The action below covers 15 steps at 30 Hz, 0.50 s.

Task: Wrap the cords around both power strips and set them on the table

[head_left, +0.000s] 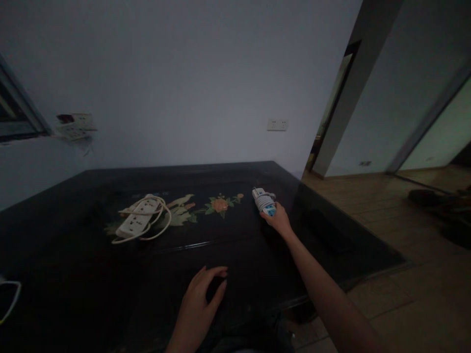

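Observation:
My right hand (279,221) is closed around the near end of a white and blue power strip (265,201), at the right part of the dark table (235,255). A grey cord is wound round the middle of this strip. Nearer to me, my left hand (202,299) hovers over the table's front part, its fingers curved and apart with nothing between them. A second power strip (137,219), white with a loosely looped cream cord, lies at the left, apart from both hands.
A painted flower (220,204) decorates the tabletop. Behind it the wall carries a double socket (277,125) and, at the left, a cluster of sockets (77,125). A white cord (14,289) shows at the left edge. Tiled floor (386,220) lies to the right.

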Available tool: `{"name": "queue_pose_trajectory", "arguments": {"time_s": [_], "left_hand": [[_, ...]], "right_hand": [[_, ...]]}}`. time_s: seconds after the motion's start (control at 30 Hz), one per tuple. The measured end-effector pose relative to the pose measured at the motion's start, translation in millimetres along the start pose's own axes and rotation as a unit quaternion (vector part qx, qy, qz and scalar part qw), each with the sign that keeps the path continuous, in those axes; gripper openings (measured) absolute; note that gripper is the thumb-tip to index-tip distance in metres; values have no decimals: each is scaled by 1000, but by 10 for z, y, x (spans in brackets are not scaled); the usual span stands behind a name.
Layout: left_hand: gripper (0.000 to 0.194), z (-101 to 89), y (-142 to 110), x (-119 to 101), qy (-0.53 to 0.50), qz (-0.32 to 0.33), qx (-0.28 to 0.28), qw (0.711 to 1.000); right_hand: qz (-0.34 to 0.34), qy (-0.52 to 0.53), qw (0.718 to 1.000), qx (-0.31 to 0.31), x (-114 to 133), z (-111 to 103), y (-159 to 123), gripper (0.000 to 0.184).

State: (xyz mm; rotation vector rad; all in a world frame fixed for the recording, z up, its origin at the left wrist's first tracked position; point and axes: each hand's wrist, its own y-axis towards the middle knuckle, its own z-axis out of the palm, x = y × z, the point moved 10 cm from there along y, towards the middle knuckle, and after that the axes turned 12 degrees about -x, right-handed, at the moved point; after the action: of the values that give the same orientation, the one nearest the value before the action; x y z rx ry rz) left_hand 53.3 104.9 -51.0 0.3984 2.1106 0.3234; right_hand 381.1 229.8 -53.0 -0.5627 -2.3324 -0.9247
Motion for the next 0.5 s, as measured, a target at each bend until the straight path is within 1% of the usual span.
{"name": "queue_pose_trajectory", "arguments": {"time_s": [0.07, 0.13, 0.37, 0.5], "left_hand": [[26, 7, -7, 13, 0, -6, 4, 1000], [26, 11, -9, 21, -2, -8, 5, 1000], [26, 24, 6, 38, -10, -5, 3, 1000], [25, 17, 8, 44, -8, -5, 3, 1000]], "right_hand": [[-8, 13, 1000, 7, -13, -21, 3, 81], [-16, 25, 999, 13, -26, -41, -2, 83], [-40, 61, 997, 22, -29, -41, -17, 82], [-50, 76, 996, 11, -18, -41, 0, 75]]}}
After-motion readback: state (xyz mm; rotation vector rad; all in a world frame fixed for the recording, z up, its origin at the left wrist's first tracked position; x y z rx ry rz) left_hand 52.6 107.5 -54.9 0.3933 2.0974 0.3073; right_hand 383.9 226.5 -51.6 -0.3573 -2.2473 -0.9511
